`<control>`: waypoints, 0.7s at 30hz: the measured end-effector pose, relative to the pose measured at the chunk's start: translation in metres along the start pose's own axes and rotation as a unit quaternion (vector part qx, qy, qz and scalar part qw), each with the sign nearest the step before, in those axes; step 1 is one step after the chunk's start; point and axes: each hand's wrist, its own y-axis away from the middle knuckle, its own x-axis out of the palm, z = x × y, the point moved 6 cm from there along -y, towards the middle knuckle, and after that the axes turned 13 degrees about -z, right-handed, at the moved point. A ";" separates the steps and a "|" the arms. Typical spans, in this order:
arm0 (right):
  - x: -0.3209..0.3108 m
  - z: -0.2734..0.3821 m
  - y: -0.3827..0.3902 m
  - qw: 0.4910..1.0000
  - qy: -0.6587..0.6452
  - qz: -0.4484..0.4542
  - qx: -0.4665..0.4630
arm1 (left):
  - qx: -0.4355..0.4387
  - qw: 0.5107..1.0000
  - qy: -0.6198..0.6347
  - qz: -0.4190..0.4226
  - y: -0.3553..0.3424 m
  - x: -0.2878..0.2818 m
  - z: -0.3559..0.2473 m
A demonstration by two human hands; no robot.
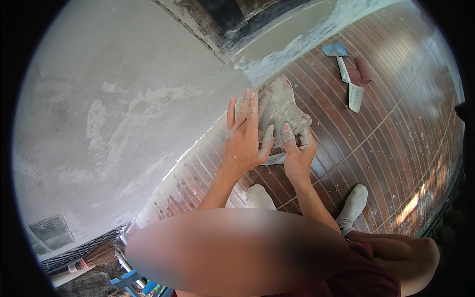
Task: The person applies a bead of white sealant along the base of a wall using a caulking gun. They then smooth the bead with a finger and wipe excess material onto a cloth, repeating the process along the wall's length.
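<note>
A thin, crumpled plastic bag (284, 106) smeared with wet grey paste hangs in front of me, close to the foot of the wall. My right hand (300, 154) pinches its near edge between thumb and fingers. At the bag's left side is my left hand (243, 138), its fingers stretched and spread, with grey paste on fingers and thumb. The left thumb is beside the bag's near edge; whether it touches cannot be told. Beneath the hands, a pale flat thing (275, 159) is partly hidden.
Left stands a grey wall (133, 99) with whitish patches. On the striped brown tile floor (376, 128) lie a reddish-brown sandpaper roll (362, 70), a blue piece (335, 49) and a printed pale strip (355, 97). Lower left are a vent (51, 231) and a broom (96, 253).
</note>
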 end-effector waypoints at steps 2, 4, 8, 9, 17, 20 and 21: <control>-0.001 0.002 -0.001 1.000 -0.011 -0.007 -0.007 | 0.017 0.999 -0.041 0.009 -0.001 0.001 -0.001; -0.002 0.003 -0.002 1.000 -0.009 -0.014 -0.009 | 0.036 0.997 -0.066 0.009 0.001 0.001 -0.004; -0.003 0.007 -0.006 0.999 -0.018 -0.025 -0.043 | 0.043 0.996 -0.084 -0.007 0.006 -0.004 -0.012; -0.004 0.006 -0.006 0.999 -0.022 -0.026 -0.035 | 0.035 0.996 -0.086 -0.011 0.007 -0.006 -0.013; -0.002 0.007 -0.003 0.999 -0.014 -0.014 -0.031 | 0.052 0.996 -0.073 0.002 -0.007 -0.004 -0.014; -0.003 0.007 -0.001 0.999 -0.027 -0.014 -0.017 | 0.054 0.996 -0.067 0.023 -0.006 0.000 -0.016; -0.003 0.007 -0.001 0.999 -0.030 -0.014 -0.013 | 0.049 0.997 -0.062 0.026 -0.005 0.001 -0.017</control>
